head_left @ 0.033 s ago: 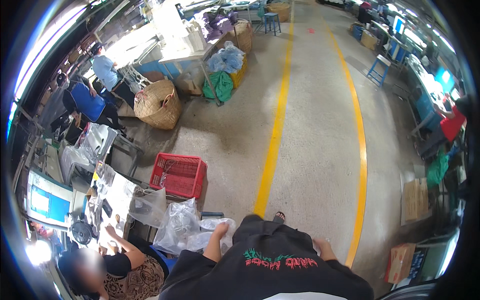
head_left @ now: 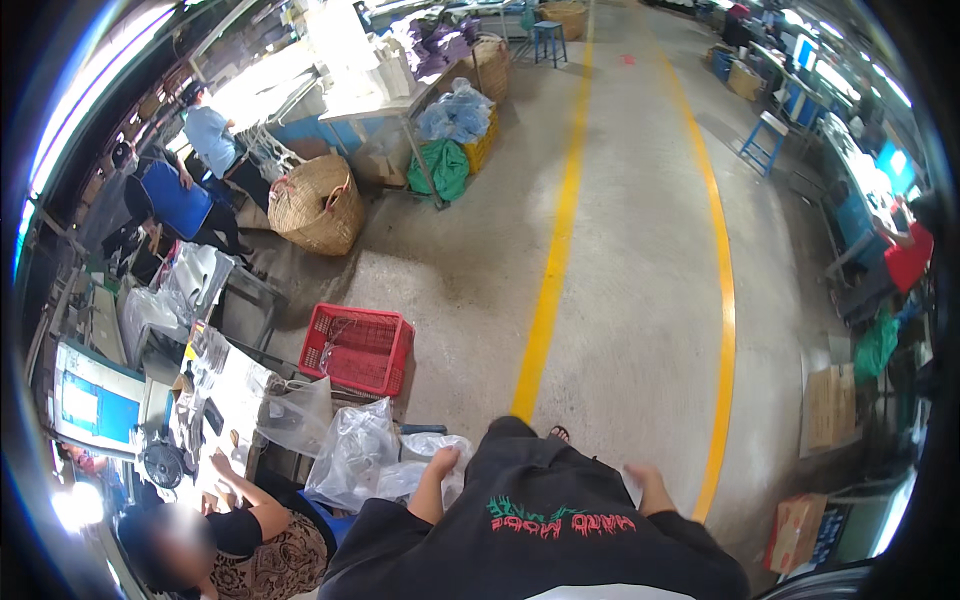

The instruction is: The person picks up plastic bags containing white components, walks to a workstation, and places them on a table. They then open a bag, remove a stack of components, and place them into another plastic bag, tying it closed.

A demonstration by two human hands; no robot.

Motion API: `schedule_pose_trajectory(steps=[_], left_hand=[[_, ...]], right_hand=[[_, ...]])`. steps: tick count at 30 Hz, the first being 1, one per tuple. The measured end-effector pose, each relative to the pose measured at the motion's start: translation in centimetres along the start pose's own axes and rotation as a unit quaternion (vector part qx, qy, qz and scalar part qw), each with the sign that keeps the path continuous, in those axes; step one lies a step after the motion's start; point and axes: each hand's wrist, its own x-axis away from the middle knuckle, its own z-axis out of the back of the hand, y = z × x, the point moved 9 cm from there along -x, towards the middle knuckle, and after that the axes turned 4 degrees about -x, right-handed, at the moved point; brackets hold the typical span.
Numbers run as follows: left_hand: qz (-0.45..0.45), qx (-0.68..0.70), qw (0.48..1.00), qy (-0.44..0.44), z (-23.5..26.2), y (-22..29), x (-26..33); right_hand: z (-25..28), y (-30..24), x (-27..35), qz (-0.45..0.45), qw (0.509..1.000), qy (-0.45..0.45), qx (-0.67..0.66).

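My left hand [head_left: 443, 461] is closed at the edge of a clear plastic bag [head_left: 462, 452], low beside my body, and appears to grip it. Larger crumpled clear plastic bags [head_left: 355, 450] lie just left of that hand, by a worktable. On the other side, my right hand [head_left: 647, 480] hangs over the grey floor near a yellow line. Its fingers are smeared by motion, and a faint pale patch shows beside them that I cannot make out. Part of a sandalled foot [head_left: 560, 433] shows ahead of my dark shirt.
A red plastic crate [head_left: 357, 350] stands on the floor ahead left. A seated person [head_left: 240, 540] works at the table [head_left: 240, 385] close on my left. Farther off are a wicker basket [head_left: 316, 205], a green sack [head_left: 438, 170] and a blue stool [head_left: 763, 145]. Cartons [head_left: 830, 405] line the right.
My right hand has moved slightly up in the picture. My foot shows less, and the floor scene has shifted a little. The left hand stays by the plastic.
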Motion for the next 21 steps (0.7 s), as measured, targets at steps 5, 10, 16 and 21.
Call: schedule_pose_trajectory(steps=[5, 10, 16, 21], left_hand=[[0.078, -0.009, 0.995, -0.055, -0.1, 4.9, -5.7], [0.037, 0.037, 0.975, -0.218, 2.5, 13.0, -16.3], [0.109, -0.157, 0.979, -0.071, 12.6, 33.2, -36.9], [-0.043, -0.11, 0.993, -0.005, 23.1, 58.7, -54.2]], right_hand=[[17.7, -34.1, -1.8, 0.202, 0.958, 0.121, 0.164], [27.1, -52.6, -5.7, 0.27, 0.945, 0.136, -0.128], [29.4, -57.8, -14.4, 0.125, 0.983, 0.107, -0.085], [28.5, -54.9, -25.3, 0.027, 0.953, 0.007, -0.302]])
